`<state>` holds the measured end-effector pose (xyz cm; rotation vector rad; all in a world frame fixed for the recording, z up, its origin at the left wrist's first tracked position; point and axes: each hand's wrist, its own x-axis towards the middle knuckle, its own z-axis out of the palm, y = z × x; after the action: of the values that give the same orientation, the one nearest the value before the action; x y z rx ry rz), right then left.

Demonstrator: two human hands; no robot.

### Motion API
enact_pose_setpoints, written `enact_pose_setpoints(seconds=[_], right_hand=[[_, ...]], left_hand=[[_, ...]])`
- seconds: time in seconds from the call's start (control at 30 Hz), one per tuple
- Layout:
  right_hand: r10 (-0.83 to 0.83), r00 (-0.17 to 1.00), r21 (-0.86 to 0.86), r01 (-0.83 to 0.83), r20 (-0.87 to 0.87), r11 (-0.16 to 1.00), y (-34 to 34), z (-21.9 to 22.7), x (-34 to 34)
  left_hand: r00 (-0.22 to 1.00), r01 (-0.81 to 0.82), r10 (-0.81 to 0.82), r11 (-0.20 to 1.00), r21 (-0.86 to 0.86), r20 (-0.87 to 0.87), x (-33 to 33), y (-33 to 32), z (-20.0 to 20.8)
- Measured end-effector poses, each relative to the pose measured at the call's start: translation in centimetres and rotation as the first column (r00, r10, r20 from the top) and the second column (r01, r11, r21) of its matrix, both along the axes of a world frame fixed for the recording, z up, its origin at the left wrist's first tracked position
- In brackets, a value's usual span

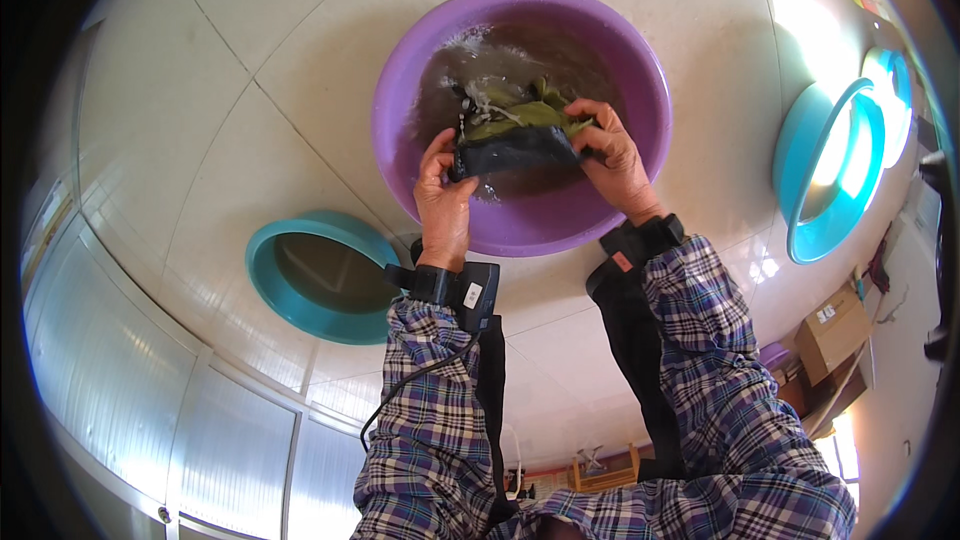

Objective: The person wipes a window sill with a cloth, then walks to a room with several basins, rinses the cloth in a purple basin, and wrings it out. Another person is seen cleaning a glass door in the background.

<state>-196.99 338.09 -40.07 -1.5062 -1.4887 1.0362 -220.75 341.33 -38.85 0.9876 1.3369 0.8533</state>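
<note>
Both my hands hold a wet green-and-black cloth point(515, 150) over a round purple basin point(400, 105) of murky, rippling water. A wide black band of the cloth faces me, and crumpled olive-green folds lie behind it. My left hand point(443, 205) grips the band's left end, thumb in front. At the right end, my right hand point(615, 160) pinches the cloth where green meets black. Pale, thin strands hang by the green folds; what they are I cannot make out. The cloth's underside is hidden.
A teal basin point(265, 275) with murky water stands at the left, close to my left forearm. At the right, a bright turquoise basin point(790, 190) is in sunlight, with another beyond it. A cardboard box point(835, 333) lies at the lower right. Pale tiles point(300, 60) cover the floor.
</note>
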Motion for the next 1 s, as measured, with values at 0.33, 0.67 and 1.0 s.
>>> enact_pose_setpoints(seconds=[0.33,0.67,1.0], right_hand=[[-0.236,0.966,-0.400,0.257,0.101,0.880,1.9,-3.7,-4.8],[-0.511,0.848,0.020,0.513,0.141,0.858,1.3,-0.5,-1.3],[0.076,0.753,-0.050,-0.056,0.654,0.997,-1.7,-2.9,-3.8]], left_hand=[[0.925,-0.143,0.326,0.775,-0.616,0.195,5.0,-0.2,-1.0],[0.978,-0.180,0.206,0.928,-0.326,0.047,1.2,-1.6,-1.5],[0.675,0.298,-0.217,0.954,-0.008,-0.705,1.6,-2.3,-4.0]])
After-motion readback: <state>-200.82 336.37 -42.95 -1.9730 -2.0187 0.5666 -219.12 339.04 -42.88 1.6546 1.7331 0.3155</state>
